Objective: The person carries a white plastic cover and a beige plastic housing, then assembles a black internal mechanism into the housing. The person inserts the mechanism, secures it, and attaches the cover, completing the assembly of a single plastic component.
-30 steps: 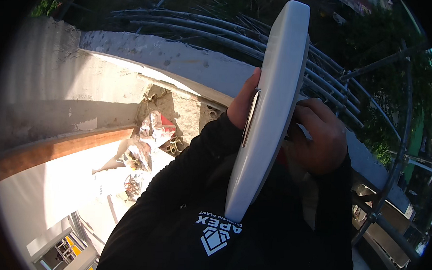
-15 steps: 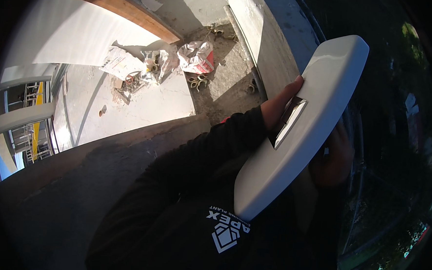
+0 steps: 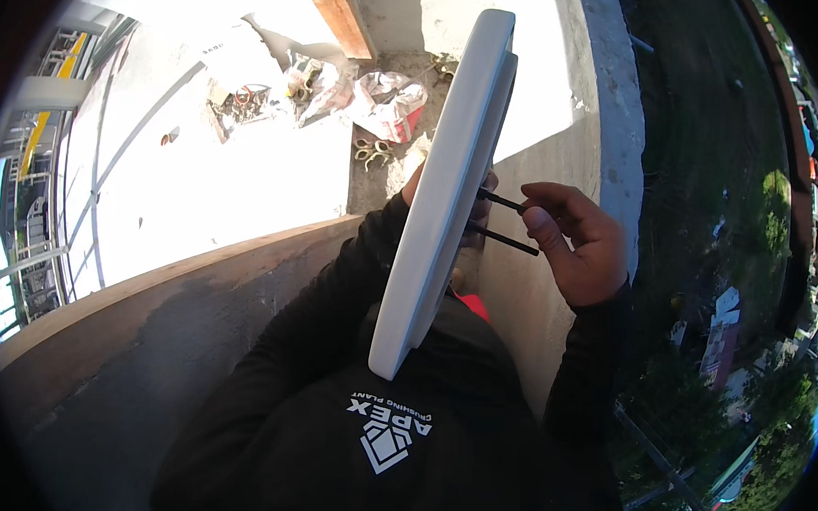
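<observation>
A white toilet tank lid [image 3: 438,183] stands nearly edge-on in front of my chest. My left hand [image 3: 413,185], mostly hidden behind it, grips the lid, and fingertips show at its underside. Two thin black rods [image 3: 507,240] stick out from the underside toward the right. At the upper rod's free end, my right hand [image 3: 583,244] pinches it between thumb and index finger. The lower rod's tip ends close to my right thumb, apart from it. The lid's top face is turned away from view.
A low wall [image 3: 186,272] runs along the left, with a sunlit pale floor or slab beyond it. Torn bags [image 3: 389,105] and debris [image 3: 241,108] lie there, near a wooden beam [image 3: 334,11]. On the right, a concrete ledge [image 3: 620,109] borders a drop to ground far below.
The lid has turned from showing its top face and flush button to edge-on, and moved left. My right hand has come out from behind it onto a rod.
</observation>
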{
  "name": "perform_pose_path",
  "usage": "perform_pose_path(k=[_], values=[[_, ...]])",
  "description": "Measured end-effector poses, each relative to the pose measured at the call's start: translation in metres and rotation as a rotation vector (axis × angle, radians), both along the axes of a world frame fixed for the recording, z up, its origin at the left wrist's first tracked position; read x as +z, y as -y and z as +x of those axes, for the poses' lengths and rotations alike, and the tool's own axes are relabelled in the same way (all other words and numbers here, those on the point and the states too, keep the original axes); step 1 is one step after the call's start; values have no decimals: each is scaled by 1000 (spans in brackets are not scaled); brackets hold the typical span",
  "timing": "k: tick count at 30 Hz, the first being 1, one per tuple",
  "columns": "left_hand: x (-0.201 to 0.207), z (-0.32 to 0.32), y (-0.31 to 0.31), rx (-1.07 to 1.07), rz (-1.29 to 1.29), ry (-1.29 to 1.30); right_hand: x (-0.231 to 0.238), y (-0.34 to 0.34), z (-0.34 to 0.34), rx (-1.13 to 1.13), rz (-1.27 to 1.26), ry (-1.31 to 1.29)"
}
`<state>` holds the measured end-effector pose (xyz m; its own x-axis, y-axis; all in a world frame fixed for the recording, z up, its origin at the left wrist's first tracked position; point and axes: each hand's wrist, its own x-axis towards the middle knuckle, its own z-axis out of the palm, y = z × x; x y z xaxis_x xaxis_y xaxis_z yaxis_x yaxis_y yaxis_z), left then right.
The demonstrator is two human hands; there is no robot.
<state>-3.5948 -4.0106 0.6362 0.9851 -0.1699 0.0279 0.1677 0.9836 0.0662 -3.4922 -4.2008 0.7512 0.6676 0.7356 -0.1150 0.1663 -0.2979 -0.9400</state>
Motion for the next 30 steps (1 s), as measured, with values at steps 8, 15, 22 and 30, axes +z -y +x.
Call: perform_pose_path(k=[8, 15, 22, 30], values=[[-25, 134, -180, 313, 255, -33, -14, -187, 126, 65, -144, 71], [2, 132, -310, 609, 600, -240, -5, -327, 156, 132, -14, -35], [9, 63, -394, 1086, 804, -472, 0, -471, 137, 497, -14, -114], [13, -61, -500, 1232, 179, -418, -22, -649, 60, 845, 64, -222]])
